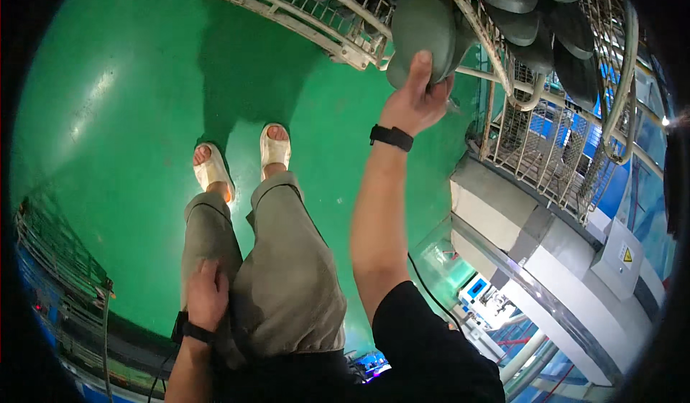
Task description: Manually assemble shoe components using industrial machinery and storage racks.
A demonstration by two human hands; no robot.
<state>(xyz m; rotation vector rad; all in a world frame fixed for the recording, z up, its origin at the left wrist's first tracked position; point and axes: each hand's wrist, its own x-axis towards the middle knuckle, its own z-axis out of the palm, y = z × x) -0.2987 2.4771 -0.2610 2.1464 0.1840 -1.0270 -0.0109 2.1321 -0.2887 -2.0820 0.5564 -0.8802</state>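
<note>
Up at the wire rack, my right hand (pixel 419 101) grips the near end of a dark green shoe last (pixel 422 33), thumb on top and fingers curled beneath. A second green piece shows partly behind it, and I cannot tell whether my fingers hold that too. Down by my thigh hangs my left hand (pixel 208 293), fingers loosely bent against the grey-green trousers, with nothing seen in it. Several dark shoe lasts (pixel 517 26) lie piled in the rack to the right of my right hand.
A cream wire rack (pixel 345 47) runs along the top, with a mesh side (pixel 535 141) at right. White and grey machine housing (pixel 546 259) with a control box (pixel 619 259) stands on the right. Another wire rack (pixel 61 259) is at lower left. The floor (pixel 122 151) is green.
</note>
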